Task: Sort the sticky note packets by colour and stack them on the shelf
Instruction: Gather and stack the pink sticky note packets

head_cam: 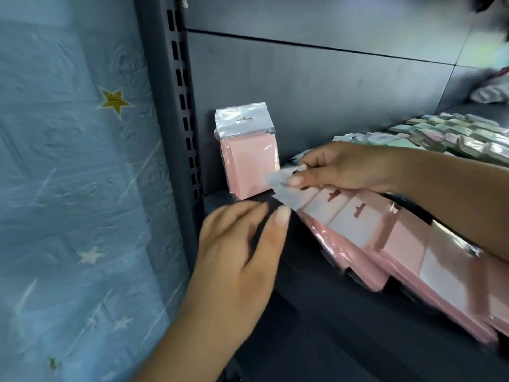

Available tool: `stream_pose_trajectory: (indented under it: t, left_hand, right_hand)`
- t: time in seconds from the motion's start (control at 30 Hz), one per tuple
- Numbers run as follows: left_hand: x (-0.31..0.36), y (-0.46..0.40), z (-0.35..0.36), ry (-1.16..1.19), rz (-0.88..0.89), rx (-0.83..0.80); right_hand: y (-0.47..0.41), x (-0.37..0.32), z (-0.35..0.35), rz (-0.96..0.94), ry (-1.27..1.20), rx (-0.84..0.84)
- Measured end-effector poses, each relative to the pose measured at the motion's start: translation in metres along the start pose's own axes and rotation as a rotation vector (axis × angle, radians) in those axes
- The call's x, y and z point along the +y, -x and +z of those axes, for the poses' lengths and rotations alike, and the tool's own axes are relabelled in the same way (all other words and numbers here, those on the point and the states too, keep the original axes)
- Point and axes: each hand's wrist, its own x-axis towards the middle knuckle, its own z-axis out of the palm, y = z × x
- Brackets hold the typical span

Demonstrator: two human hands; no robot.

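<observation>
We hold the pink row (385, 244) by its top header in the right grip (344, 169), left grip (242, 244) wide below, and should peel one packet toward the upright stack (248, 158).

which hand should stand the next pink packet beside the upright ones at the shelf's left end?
Probably left: the left hand is open, empty, nearest the upright pink packets. The right hand pinches the fanned pink packets' top tab.

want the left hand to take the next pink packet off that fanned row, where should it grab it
Grip the clear header flap of the front pink packet, coming from the left. The flap sticks out past the fanned row, facing the open left hand, while the right hand pinches it from above.
</observation>
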Motion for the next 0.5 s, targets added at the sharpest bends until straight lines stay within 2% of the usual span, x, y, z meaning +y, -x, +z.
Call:
stream_pose_trajectory:
  t: [0.1, 0.17, 0.2, 0.27, 0.5]
  left_hand:
    - [0.021, -0.023, 0.003, 0.143, -0.139, -0.234]
    - [0.027, -0.033, 0.009, 0.414, -0.314, -0.363]
    - [0.029, -0.035, 0.012, 0.531, -0.369, -0.376]
    - [0.03, -0.036, 0.017, 0.573, -0.395, -0.338]
    - [0.027, -0.036, 0.018, 0.767, -0.396, -0.044]
  right_hand:
    - [0.0, -0.003, 0.0, -0.099, -0.064, 0.101]
    - [-0.003, -0.002, -0.002, -0.139, -0.144, 0.206]
    - [-0.004, -0.002, -0.003, -0.151, -0.181, 0.237]
    - [-0.004, -0.001, -0.005, -0.135, -0.239, 0.221]
    - [0.009, 0.001, -0.027, 0.04, -0.488, -0.094]
